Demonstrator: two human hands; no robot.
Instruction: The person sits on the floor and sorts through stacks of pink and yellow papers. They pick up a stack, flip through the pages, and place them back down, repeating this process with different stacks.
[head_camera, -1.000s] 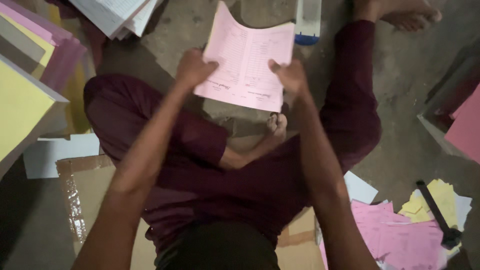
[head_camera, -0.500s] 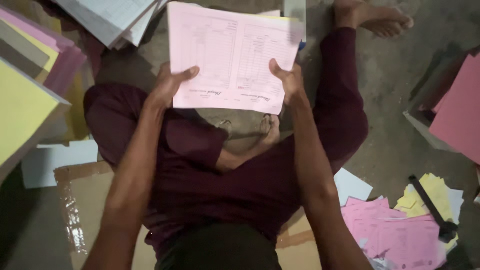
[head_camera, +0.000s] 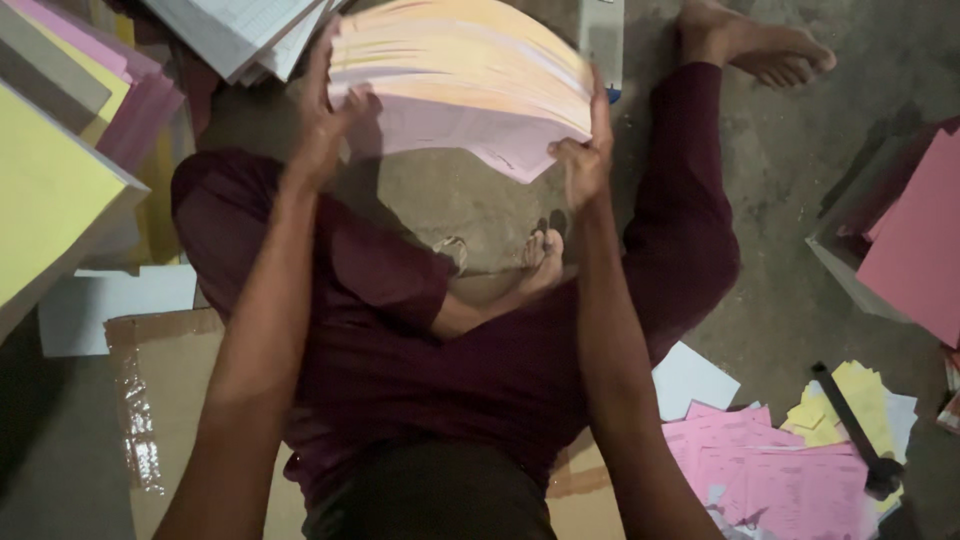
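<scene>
From my seat on the floor (head_camera: 450, 200), my left hand (head_camera: 325, 125) and right hand (head_camera: 582, 160) clasp the side edges of a bowed stack of paper (head_camera: 465, 75), raised above my crossed legs. I judge I'm squaring it; next calls for tapping edges level.

Yellow and pink paper stacks (head_camera: 60, 150) at left, flattened cardboard (head_camera: 150, 400) underneath, loose pink sheets (head_camera: 780, 480) scattered right

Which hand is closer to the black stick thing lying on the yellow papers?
The right hand. It grips the right edge of the paper stack, up and left of the black tool at lower right. The left hand holds the stack's far left edge, farther away.
</scene>
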